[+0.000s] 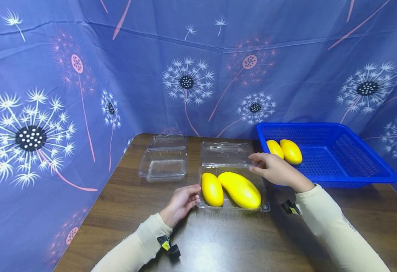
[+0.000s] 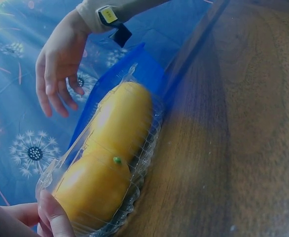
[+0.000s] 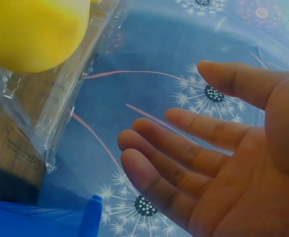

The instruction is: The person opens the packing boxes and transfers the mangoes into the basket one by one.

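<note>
Head view has the left hand at the left side of an open, clear plastic hinged box, its grip pinching the edge; the right hand, fingers spread and holding nothing, hangs near the clear plastic lid. Lifting by that one-sided pinch could flex the thin box and set its smooth load rolling; tall fruit might also obstruct the lid. Inside lie a smaller yellow oval mango at left and a larger, longer yellow mango slanting at right. Beyond, a blue perforated plastic basket holds two yellow mangoes; another clear plastic box stands open on the brown wooden worktop.
</note>
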Tool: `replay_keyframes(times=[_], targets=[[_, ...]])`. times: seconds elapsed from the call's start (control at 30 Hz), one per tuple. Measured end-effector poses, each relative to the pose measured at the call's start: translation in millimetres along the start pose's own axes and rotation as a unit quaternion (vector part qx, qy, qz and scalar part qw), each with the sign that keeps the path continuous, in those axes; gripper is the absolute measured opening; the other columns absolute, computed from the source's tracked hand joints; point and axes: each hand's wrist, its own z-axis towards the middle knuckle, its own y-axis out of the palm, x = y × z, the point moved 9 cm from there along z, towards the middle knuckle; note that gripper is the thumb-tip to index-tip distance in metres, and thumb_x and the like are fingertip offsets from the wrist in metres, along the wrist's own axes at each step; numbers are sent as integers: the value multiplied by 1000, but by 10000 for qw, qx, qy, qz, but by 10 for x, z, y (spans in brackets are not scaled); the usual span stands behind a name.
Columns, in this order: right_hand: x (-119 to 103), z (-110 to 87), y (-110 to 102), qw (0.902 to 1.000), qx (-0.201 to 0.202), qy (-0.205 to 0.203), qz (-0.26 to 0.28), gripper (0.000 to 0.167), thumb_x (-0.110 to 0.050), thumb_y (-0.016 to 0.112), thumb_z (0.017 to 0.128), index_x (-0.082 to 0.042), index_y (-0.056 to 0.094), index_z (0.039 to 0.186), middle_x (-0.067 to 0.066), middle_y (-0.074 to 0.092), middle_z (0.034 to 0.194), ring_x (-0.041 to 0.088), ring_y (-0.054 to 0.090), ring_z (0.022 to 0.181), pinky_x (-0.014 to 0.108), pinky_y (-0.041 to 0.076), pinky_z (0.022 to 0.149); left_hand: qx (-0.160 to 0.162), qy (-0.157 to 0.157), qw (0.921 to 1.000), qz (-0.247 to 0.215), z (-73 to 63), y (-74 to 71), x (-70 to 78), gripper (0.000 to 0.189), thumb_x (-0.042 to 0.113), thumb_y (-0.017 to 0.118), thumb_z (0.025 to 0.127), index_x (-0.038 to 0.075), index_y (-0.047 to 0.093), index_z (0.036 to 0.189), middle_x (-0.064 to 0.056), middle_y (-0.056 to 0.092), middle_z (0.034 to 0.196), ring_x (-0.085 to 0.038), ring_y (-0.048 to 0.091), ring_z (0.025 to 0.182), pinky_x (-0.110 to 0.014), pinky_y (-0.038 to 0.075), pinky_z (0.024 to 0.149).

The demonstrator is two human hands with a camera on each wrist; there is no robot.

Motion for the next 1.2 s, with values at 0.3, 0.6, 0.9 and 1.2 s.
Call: replay_keyframes(times=[0.3, 0.6, 0.9, 1.2], targets=[[-14, -187, 16, 9998, 164, 134, 37, 39, -21, 63, 94, 4, 60, 123, 9, 70, 98, 15, 61, 81, 31, 53, 70, 29, -5, 10000, -41, -9, -8, 11, 37, 0, 58, 90, -12, 53, 125, 2, 60, 76, -5, 51, 56, -15, 50, 56], [93, -436, 65, 9979, 462, 451, -7, 32, -22, 64, 93, 1, 66, 114, 5, 71, 94, 15, 60, 79, 29, 50, 67, 11, -13, 10000, -73, -6, -16, 12, 38, 0, 60, 90, -12, 53, 125, 1, 61, 76, -4, 51, 57, -15, 50, 56], [197, -586, 154, 9962, 604, 600, 166, 28, -22, 65, 93, 1, 69, 109, 9, 73, 96, 14, 60, 78, 28, 50, 65, 23, -22, 10000, -72, -11, -48, -4, 38, 1, 61, 89, -11, 54, 124, 1, 61, 77, -4, 51, 57, -14, 50, 56], [363, -683, 346, 9935, 593, 914, 342, 30, -21, 65, 92, 4, 69, 108, 12, 73, 94, 15, 62, 73, 27, 51, 58, -27, -14, 9999, -112, -31, -37, 13, 37, 1, 59, 90, -11, 52, 125, 1, 58, 76, -4, 50, 57, -14, 48, 56]])
